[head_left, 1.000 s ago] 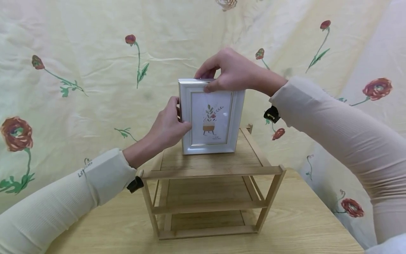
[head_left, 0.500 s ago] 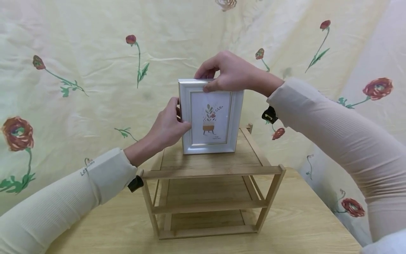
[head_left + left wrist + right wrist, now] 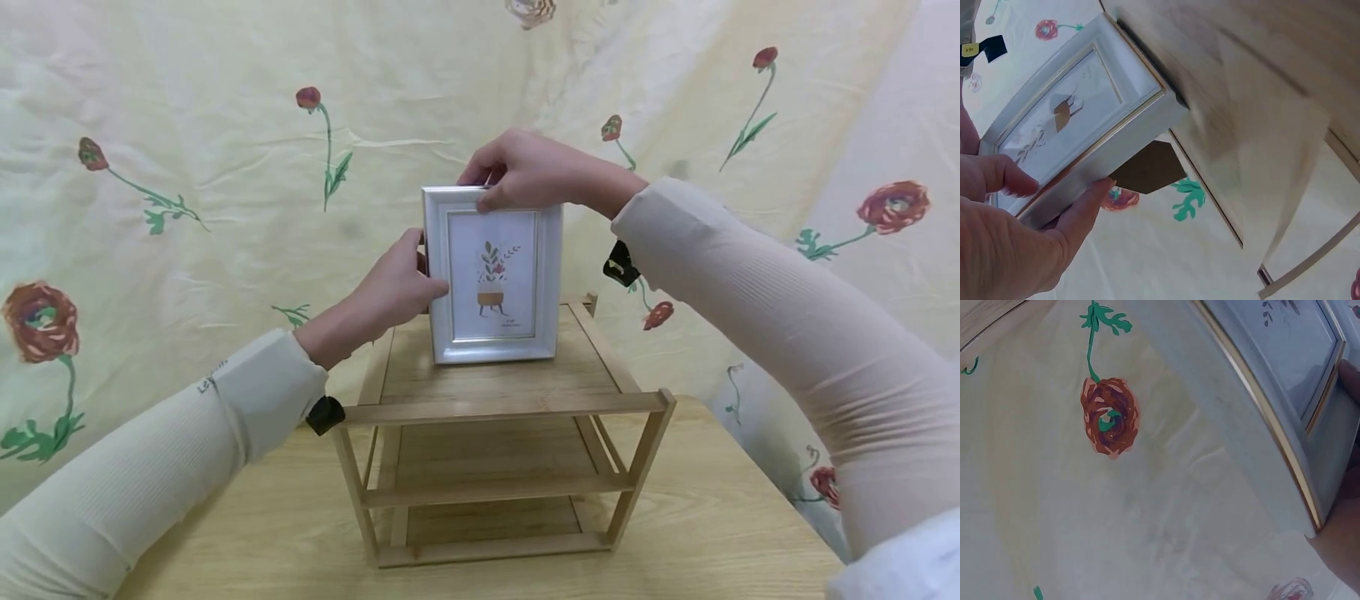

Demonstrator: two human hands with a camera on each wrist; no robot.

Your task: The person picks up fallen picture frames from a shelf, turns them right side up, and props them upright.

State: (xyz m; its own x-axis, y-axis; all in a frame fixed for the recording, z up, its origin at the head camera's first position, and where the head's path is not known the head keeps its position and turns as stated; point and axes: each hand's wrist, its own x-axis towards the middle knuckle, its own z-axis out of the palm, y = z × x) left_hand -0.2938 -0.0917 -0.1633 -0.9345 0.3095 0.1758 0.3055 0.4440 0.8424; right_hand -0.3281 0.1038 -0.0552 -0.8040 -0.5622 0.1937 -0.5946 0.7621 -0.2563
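Note:
A white picture frame [image 3: 442,250] with a thin gold line and a potted-plant print stands upright on the top shelf of a small wooden rack [image 3: 502,408]. My left hand [image 3: 393,283] grips its left side, thumb on the front. From above, my right hand [image 3: 536,171] holds the top edge, with the thumb on the front and the fingers behind. In the left wrist view, a brown stand flap [image 3: 1150,169] juts out behind the frame. Only part of the right hand [image 3: 1344,506] shows in the right wrist view, at the frame's corner.
The rack has lower shelves [image 3: 495,450] under the top one and stands on a light wooden table [image 3: 712,500]. A pale cloth [image 3: 225,83] printed with red flowers hangs behind and to the right.
The frame has turned slightly, so its right side has swung left and it faces me more squarely. My right hand and forearm have shifted left and a little down with it.

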